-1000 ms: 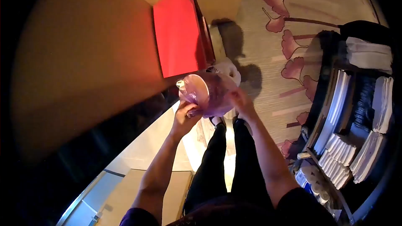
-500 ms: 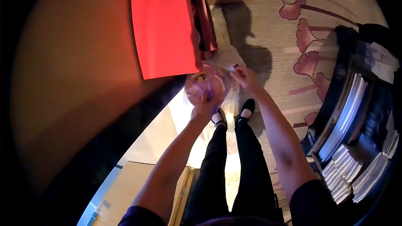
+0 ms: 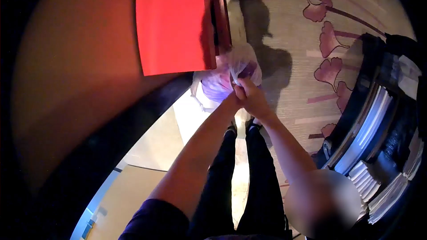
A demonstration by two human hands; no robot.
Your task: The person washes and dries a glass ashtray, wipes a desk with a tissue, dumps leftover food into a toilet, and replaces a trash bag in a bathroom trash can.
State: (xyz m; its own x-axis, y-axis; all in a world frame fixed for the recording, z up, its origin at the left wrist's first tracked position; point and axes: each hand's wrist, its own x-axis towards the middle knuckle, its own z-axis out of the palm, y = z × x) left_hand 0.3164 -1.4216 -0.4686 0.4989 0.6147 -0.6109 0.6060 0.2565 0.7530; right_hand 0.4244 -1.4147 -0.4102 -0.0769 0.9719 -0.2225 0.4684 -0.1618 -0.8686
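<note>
A translucent plastic bag (image 3: 216, 86) with pinkish-purple contents hangs below the red box, in front of my legs. My left hand (image 3: 237, 99) is closed close to the gathered top of the bag, touching my right hand; its fingers are largely hidden. My right hand (image 3: 250, 90) is closed on the bunched, whitish bag top. Whatever lies inside the bag cannot be made out clearly.
A red box (image 3: 175, 24) stands on a brown surface (image 3: 80, 62) at the upper left. Patterned carpet (image 3: 296, 106) spreads at the right. A dark cart (image 3: 378, 124) with stacked white linens stands at the far right. A blurred round patch covers part of the lower right.
The hands have come together at the bag's top, my left moving right and up from the bag's side. The rounded item visible in the bag earlier now shows only as a purple mass.
</note>
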